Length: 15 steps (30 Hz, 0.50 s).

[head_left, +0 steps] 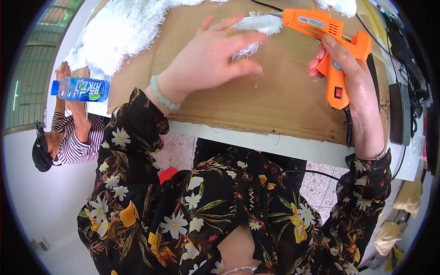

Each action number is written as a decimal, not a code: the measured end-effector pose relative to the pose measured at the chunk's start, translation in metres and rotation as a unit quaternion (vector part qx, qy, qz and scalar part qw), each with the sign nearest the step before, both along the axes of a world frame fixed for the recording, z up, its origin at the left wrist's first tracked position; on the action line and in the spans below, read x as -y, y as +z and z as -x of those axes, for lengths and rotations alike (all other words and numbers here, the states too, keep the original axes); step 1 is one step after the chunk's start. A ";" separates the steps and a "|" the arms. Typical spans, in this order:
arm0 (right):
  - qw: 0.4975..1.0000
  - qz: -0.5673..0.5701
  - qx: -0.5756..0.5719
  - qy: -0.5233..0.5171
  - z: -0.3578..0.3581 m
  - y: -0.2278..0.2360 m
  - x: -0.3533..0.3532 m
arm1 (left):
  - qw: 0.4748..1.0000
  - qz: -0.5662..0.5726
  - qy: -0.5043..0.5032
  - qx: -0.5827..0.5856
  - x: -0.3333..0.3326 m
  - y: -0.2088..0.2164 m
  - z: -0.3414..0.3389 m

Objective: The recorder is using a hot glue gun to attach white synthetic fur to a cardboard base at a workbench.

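Note:
My right hand (362,89) is wrapped round the handle of an orange hot glue gun (314,24), with its nozzle pointing left. A red switch sits low on the handle, and a black cord leaves its base. My left hand (208,59) is over the cardboard with its fingers spread and slightly blurred. It appears to hold nothing. Just beyond its fingers lies a white frayed piece of fabric (263,24), partly hidden by the hand. The glue gun's nozzle is close to the upper right end of that piece.
A brown cardboard sheet (229,107) covers most of the white table. White fluffy material (121,34) is heaped at the far left, near a bottle with a blue label (87,89). Another person in a striped top (78,142) is at the left. A black box (399,114) and cables lie right.

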State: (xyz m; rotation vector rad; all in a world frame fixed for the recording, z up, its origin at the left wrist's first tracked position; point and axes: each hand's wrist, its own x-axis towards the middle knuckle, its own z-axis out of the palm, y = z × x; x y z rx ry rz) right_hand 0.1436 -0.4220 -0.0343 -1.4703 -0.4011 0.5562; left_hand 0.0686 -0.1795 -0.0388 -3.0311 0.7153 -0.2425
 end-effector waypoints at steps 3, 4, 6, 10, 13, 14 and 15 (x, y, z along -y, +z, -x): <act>1.000 0.000 -0.005 -0.005 -0.002 0.000 0.003 | 0.887 0.429 0.113 -0.129 -0.018 0.005 -0.004; 1.000 -0.010 -0.012 -0.006 -0.003 0.000 0.004 | 0.881 0.449 0.115 -0.094 -0.026 0.010 -0.002; 1.000 0.000 -0.006 -0.006 0.001 0.004 0.001 | 0.874 0.467 0.121 -0.055 -0.029 0.012 0.005; 1.000 0.015 0.000 -0.005 -0.001 0.001 -0.001 | 0.989 0.145 0.002 0.036 -0.003 0.002 0.019; 1.000 0.008 -0.003 -0.007 -0.002 0.001 -0.002 | 0.997 0.054 -0.020 0.042 0.004 -0.003 0.017; 1.000 0.010 0.001 -0.004 -0.003 0.002 -0.001 | 0.997 0.033 -0.023 0.066 0.006 -0.004 0.014; 1.000 0.009 0.007 -0.001 -0.004 0.003 0.000 | 0.996 0.012 -0.026 0.089 0.005 -0.003 0.012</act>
